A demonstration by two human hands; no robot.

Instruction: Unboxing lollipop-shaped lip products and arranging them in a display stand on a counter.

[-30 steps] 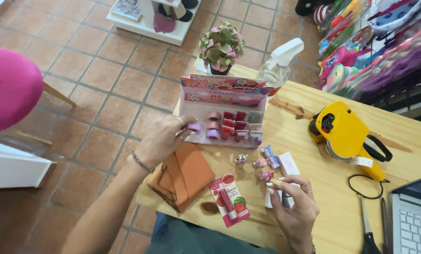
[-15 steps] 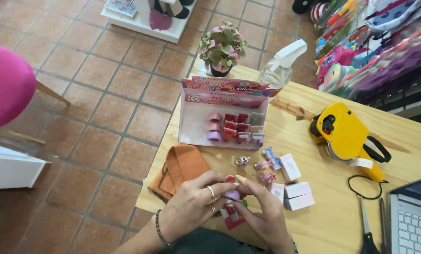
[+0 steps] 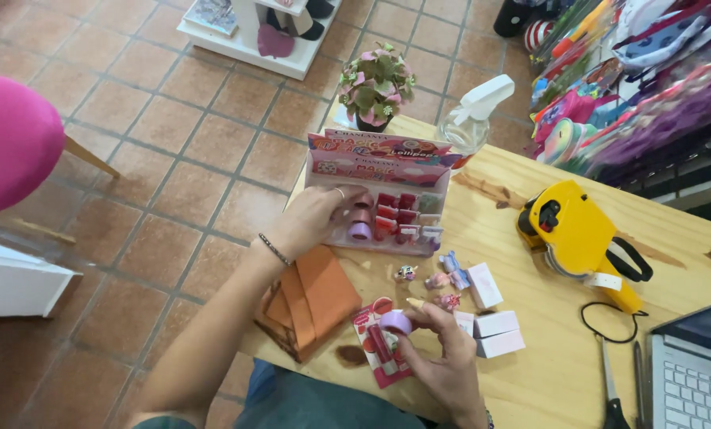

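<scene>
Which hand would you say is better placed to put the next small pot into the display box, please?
Probably the left hand: it already rests at the display box, fingers on the lilac pot there. The right hand is back near the table edge, holding another lilac pot.

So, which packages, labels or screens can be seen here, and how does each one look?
Display box: table's far edge, pink printed header, left hand reaching in.
Small boxes: right of the right hand, white and pink.
Blister card: near edge, red and pink.
Laptop: right corner, screen barely visible.
</scene>
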